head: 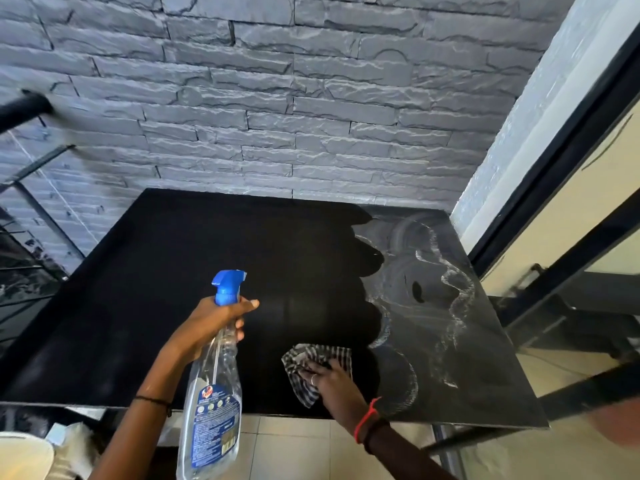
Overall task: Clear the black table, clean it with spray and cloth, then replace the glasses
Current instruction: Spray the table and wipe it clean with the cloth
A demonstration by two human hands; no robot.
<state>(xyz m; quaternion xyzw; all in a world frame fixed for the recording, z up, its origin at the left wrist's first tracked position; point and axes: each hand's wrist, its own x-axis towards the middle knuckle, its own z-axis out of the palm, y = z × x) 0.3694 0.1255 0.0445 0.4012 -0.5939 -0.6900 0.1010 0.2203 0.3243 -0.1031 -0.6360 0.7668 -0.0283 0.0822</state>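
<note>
The black table (194, 271) fills the middle of the view, its top bare of glasses. My left hand (211, 323) grips the neck of a clear spray bottle (213, 410) with a blue trigger head, held upright above the table's front edge. My right hand (329, 379) presses flat on a black-and-white checked cloth (304, 358) lying on the table near the front. Foamy white streaks and wet swirls (443, 299) cover the right part of the tabletop. No glasses are in view.
A grey stone-brick wall (277, 98) stands directly behind the table. A black-framed glass door (571, 202) runs along the right side. A metal rack (27, 220) is at the left. Pale floor tiles (284, 441) and a white object (24, 455) lie below the front edge.
</note>
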